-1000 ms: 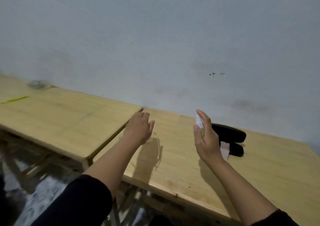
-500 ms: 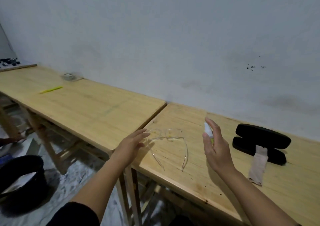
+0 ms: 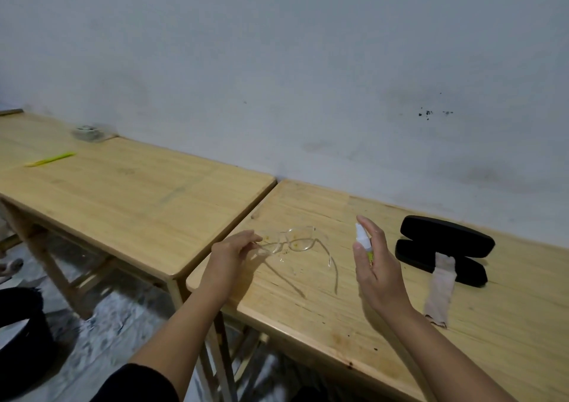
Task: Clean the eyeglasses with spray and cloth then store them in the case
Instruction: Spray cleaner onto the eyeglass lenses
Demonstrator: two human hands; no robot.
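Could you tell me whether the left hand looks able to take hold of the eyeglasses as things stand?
Probably yes. The left hand is open with its fingertips right at the near end of the clear eyeglasses, which lie unfolded on the table. Nothing lies between them; the right hand holds the spray bottle off to the side.

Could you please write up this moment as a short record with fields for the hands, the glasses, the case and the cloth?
left hand: fingertips at the left end of the glasses, grasp unclear
right hand: holds spray bottle, nozzle toward the glasses
glasses: clear frame, arms unfolded, smudged lenses
case: black, open, on the table
cloth: draped over the case's front half onto the table
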